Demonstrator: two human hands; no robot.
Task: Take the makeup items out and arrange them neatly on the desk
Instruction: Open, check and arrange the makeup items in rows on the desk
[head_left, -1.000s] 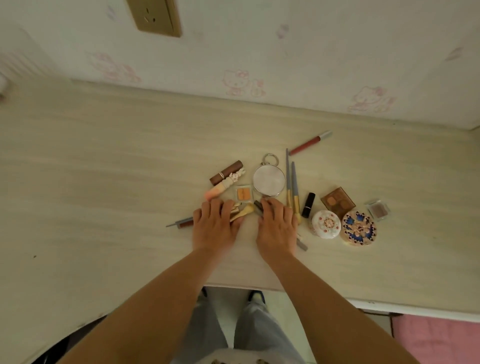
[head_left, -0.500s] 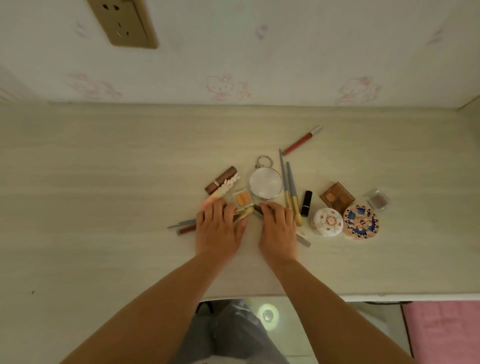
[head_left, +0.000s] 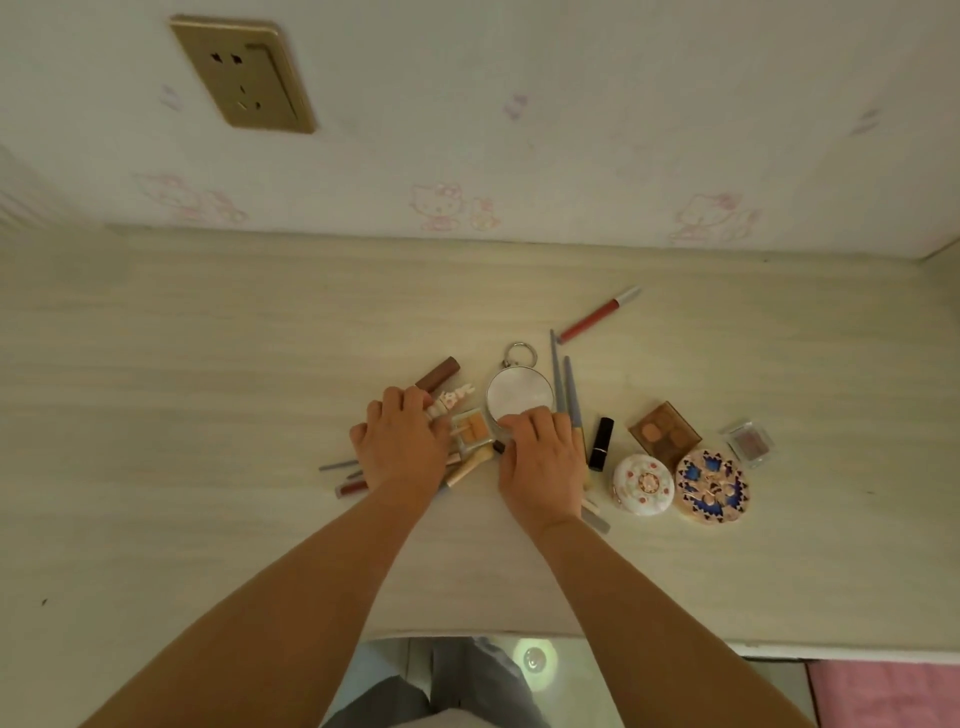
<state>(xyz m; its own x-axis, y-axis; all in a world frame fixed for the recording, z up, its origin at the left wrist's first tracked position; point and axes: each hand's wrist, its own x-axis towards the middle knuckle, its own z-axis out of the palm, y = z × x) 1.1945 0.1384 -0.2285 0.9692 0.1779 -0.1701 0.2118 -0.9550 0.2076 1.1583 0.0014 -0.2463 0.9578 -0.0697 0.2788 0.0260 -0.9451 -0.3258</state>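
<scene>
A pale wood-grain counter (head_left: 208, 415) is running along a wall papered with pink cartoon cats, a brass socket (head_left: 243, 77) sitting high on it. Makeup items are lying clustered mid-counter: a round mirror (head_left: 519, 391), a brown lipstick tube (head_left: 438, 374), a red pencil (head_left: 597, 314), two round compacts (head_left: 643, 484) and a brown eyeshadow palette (head_left: 665, 432). The left hand (head_left: 400, 441) is resting palm down, fingers loosely spread, over several pens and brushes. The right hand (head_left: 543, 457) is lying flat likewise, fingertips touching the mirror's near edge; neither is gripping anything.
</scene>
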